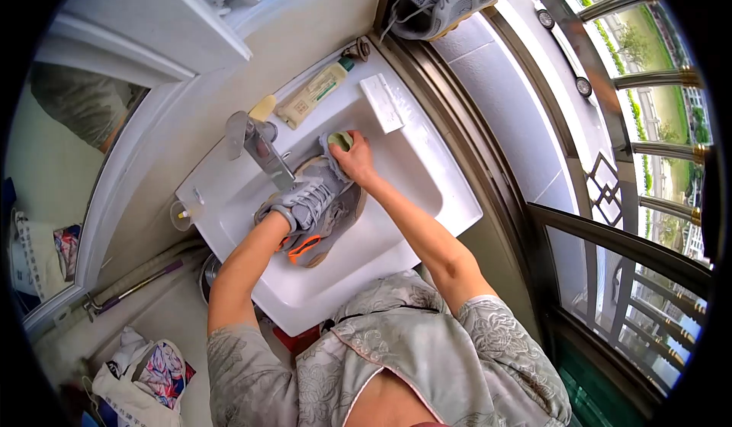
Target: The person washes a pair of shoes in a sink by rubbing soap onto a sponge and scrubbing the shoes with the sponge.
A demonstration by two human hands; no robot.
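Observation:
A grey lace-up shoe (309, 198) is in the white sink (381, 232), under the metal faucet (267, 156). My left hand (279, 219) is inside the shoe's opening, so its fingers are hidden. Beneath that shoe lies another grey shoe with orange trim (305, 248). At the toe end of the upper shoe, my right hand (351, 158) is closed on a green-and-grey scrubbing brush (339, 140), which touches or nearly touches the toe.
A bottle (314, 95), a yellowish soap piece (262, 107) and a white box (383, 103) rest on the sink's rim. Another grey shoe (446, 4) stands on the window ledge. A mirror (72, 145) is at left, a bag of cloth (141, 385) at lower left.

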